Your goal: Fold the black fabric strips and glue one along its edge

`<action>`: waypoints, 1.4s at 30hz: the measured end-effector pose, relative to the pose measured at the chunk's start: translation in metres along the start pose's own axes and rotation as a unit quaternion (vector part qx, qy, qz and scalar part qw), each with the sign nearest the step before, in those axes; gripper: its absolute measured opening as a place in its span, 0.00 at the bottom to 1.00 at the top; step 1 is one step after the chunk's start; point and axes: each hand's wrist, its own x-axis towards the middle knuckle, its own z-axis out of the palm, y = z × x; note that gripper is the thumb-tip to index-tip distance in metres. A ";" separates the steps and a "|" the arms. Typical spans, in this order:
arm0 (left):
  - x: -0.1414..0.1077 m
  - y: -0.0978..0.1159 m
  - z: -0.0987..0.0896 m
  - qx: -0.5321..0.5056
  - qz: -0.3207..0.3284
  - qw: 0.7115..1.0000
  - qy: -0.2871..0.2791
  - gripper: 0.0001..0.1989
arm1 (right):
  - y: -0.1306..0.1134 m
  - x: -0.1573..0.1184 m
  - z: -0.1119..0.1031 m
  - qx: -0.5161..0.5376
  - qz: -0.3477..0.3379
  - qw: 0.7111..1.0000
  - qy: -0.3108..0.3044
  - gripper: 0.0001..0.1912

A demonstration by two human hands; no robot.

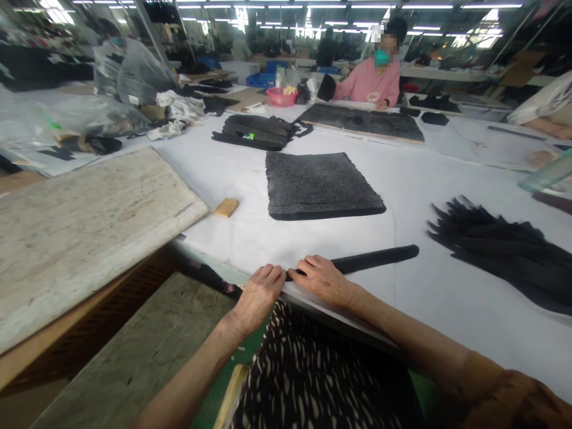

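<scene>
Black fabric strip (379, 258), its end pinched in the fingers of both left hand (261, 292) and right hand (325, 280), wants, I'd say from here, even, gentle tension.

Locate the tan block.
In the head view, the tan block lies left of centre on the white table, between the pale board and dark textured panel.

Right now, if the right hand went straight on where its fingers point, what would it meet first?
Most likely the left hand, close beside it along the black strip; depth is unclear.
</scene>
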 end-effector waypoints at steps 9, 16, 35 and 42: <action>-0.021 -0.008 0.007 -0.047 -0.056 0.995 0.074 0.21 | 0.004 -0.005 -0.009 0.004 0.018 0.999 -0.038 0.09; -0.021 -0.007 0.012 -0.106 -0.105 0.984 0.100 0.23 | 0.010 -0.018 -0.019 0.005 0.015 0.998 -0.062 0.12; -0.028 0.006 0.010 -0.537 -0.455 0.690 0.170 0.23 | -0.022 0.028 -0.008 0.029 -0.074 0.996 -0.046 0.08; -0.031 0.002 0.024 -0.592 -0.456 0.635 0.195 0.18 | -0.013 0.023 0.000 0.043 -0.089 0.995 -0.017 0.07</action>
